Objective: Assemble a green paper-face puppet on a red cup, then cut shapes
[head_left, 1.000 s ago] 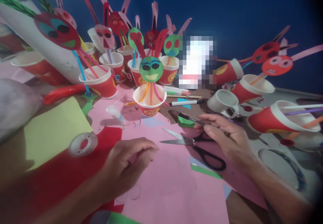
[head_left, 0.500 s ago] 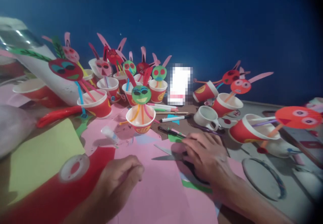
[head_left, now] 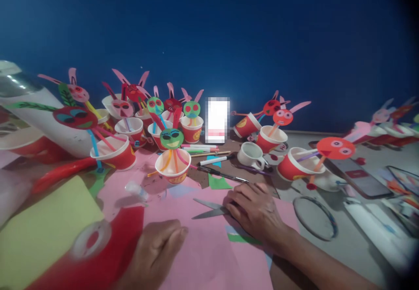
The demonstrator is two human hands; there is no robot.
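My right hand (head_left: pixel 253 207) rests on the pink paper (head_left: pixel 193 246), its fingers curled over the handles of a pair of scissors (head_left: pixel 211 210). The blades point left and stand apart; the handles are hidden beneath the hand. On the same paper, further left, my left hand (head_left: pixel 160 246) is closed with the thumb against the curled fingers. Whether anything is inside it cannot be made out. Beside that hand lie red paper (head_left: pixel 127 229) and a roll of clear tape (head_left: pixel 91 239). A green paper scrap (head_left: pixel 218 182) and a black pen (head_left: pixel 225 174) lie just beyond the right hand.
Red paper cups with paper bunny faces on strips, one a green-faced cup (head_left: pixel 173 168), line the back. A white mug (head_left: pixel 251 155), a marker (head_left: pixel 214 160), a small clear bottle (head_left: pixel 135 190), yellow paper (head_left: pixel 49 220), a bangle (head_left: pixel 314 218) and a phone (head_left: pixel 360 179) lie around.
The view has swung right, bringing the phone and more cups into sight. The right hand now covers more of the scissors' handles, and the blades stay apart. The left hand remains closed.
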